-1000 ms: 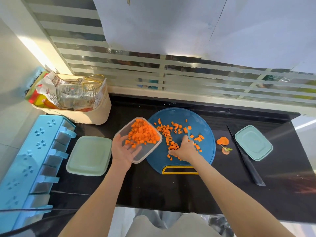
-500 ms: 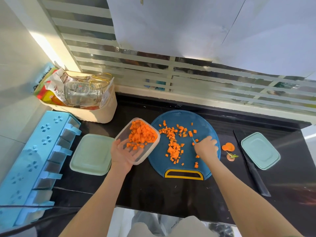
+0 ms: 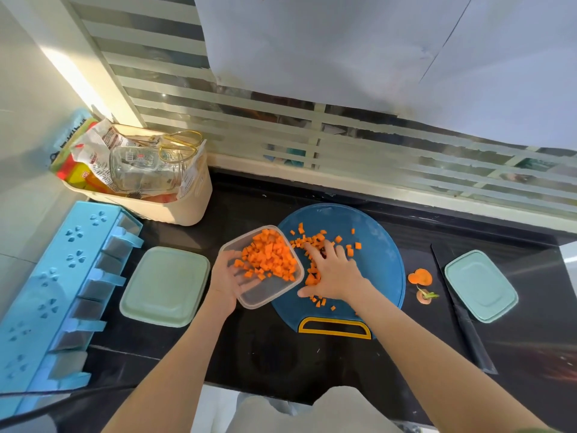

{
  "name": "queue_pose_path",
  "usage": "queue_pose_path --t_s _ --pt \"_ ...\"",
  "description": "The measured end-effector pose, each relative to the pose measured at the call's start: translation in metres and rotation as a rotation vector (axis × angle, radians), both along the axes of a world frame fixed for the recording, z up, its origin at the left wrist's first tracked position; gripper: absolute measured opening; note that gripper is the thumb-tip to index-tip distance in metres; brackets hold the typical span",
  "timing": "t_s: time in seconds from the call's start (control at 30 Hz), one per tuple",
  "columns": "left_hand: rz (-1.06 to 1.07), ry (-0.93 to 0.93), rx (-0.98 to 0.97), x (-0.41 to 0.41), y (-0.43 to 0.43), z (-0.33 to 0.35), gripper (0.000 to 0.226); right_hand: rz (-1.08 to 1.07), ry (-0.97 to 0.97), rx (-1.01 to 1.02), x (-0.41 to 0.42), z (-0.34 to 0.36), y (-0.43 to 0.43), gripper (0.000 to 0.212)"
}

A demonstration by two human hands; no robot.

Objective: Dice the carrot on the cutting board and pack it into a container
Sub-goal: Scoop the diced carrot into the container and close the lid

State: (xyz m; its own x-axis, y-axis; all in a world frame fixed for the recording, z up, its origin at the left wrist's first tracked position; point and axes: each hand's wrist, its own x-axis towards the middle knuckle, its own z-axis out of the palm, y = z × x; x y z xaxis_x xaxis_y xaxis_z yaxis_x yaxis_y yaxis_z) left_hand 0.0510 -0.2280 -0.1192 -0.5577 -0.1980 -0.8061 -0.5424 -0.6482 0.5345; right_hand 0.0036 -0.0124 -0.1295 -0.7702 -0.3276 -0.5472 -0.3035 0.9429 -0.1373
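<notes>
1. Two hands to report, both low over the black counter [image 3: 281, 354] and close beside each other.
2. Gripped the container [image 3: 268, 296] with the left hand [image 3: 229, 281] - fingers spread beneath the clear floor, thumb up at the near rim. Held it aslant, with its far side overlapping the edge of the cutting board [image 3: 379, 260]; could not tell whether it touched the board.
3. Found the diced carrot [image 3: 268, 256] heaped at the end of the container farthest from the left palm, with the end nearest the wrist bare.
4. Laid the right hand [image 3: 335, 273] palm down on the cutting board, fingers straight and spread wide, clasping nothing, just to the right of the container.
5. Noted loose dice [image 3: 357, 246] scattered beyond the right fingertips, more tucked under the palm between thumb and container, and a few stray ones down by the wrist.
6. To the right of the right hand, off the board: carrot ends [image 3: 420, 276], then a dark knife [image 3: 465, 320] lying lengthwise, then a teal lid [image 3: 480, 285] beyond it.
7. To the left of the left hand: a pale green lid [image 3: 165, 285] just beside it - then a blue rack [image 3: 53, 292] farther out.
8. Beyond the left hand, well apart: a beige bin [image 3: 187, 210] stuffed with a glass jar [image 3: 143, 167], gold-handled scissors [image 3: 181, 142] and crumpled packets.
</notes>
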Motion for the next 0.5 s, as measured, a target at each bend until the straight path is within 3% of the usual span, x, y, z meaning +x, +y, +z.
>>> queue_pose_path --t_s 0.07,0.23,0.4,0.5 --pt "-0.015 -0.004 0.006 0.0 0.002 0.002 0.021 0.112 0.068 0.067 0.01 -0.005 -0.003 0.095" --pt "0.029 0.012 0.117 0.002 0.008 0.002 0.035 0.221 0.259 -0.03 0.02 -0.021 0.007 0.048" --pt "0.068 0.069 0.227 0.008 0.012 0.0 0.035 0.036 0.177 -0.031 0.014 -0.03 0.013 0.041" --pt "0.028 0.057 0.176 0.01 0.016 0.003 0.034 -0.166 0.201 -0.194 0.009 -0.028 0.013 0.028"
